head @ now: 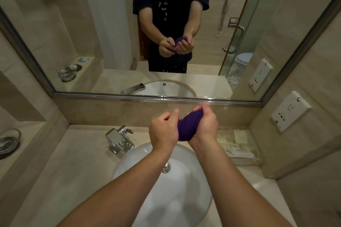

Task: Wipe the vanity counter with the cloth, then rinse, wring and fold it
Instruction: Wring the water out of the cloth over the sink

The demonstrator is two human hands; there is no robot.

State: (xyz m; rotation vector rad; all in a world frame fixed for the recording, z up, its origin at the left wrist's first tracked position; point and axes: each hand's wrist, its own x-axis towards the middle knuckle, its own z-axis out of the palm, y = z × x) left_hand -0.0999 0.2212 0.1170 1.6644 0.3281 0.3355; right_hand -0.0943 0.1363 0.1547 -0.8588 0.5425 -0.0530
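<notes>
A purple cloth [187,126], bunched into a tight wad, is held above the far rim of the white sink [201,201]. My left hand [163,131] grips its left side with the fingers curled. My right hand [205,125] wraps around its right side and top. Both hands look wet. The beige vanity counter [73,167] surrounds the sink. Most of the cloth is hidden between my palms.
A chrome tap [120,141] stands at the sink's back left. A glass dish [9,141] sits on the left ledge. Flat packets [238,146] lie on the counter at the back right. A wall socket [289,110] is on the right. The mirror [166,33] spans the back wall.
</notes>
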